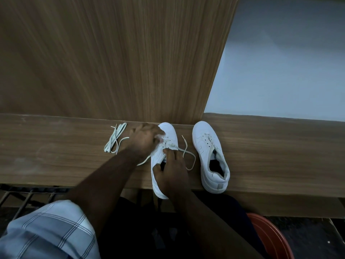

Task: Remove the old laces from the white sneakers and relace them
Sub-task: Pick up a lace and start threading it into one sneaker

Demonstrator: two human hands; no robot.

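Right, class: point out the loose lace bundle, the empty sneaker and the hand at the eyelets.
Lace bundle [114, 139], head view, on the middle of the folded strands.
Empty sneaker [205, 136], head view, on its toe cap.
Left hand [144, 136], head view, on the back of the hand.

I read no text, label, brand, number or sign on either sneaker [210, 156], the laces [115, 140] or the worktop [56, 146].

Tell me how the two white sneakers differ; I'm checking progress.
The left white sneaker has a lace partly threaded; the right white sneaker shows bare eyelets. Both hands, left hand and right hand, are on the left one; the right stands untouched. Both point toes toward the wooden wall.
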